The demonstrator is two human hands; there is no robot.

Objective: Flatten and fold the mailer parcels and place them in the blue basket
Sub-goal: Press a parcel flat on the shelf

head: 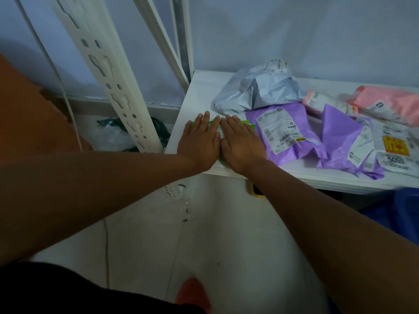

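The left hand (199, 139) and right hand (241, 141) lie palm-down, side by side, on a thin green mailer (248, 125) at the near left corner of the smooth white worktop (199, 91). All fingers are straight. Neither grip closes on anything; both only press flat. The mailer is mostly hidden, showing as glossy bright-green slivers past the fingertips. To its right lie crinkled plastic parcels: a puffy grey mailer (256, 91), a creased purple mailer (285, 132) with a white printed label, a second purple mailer (340, 141) and a pink mailer (390, 100) behind. The blue basket (390, 214) shows blurred below the worktop's near right edge.
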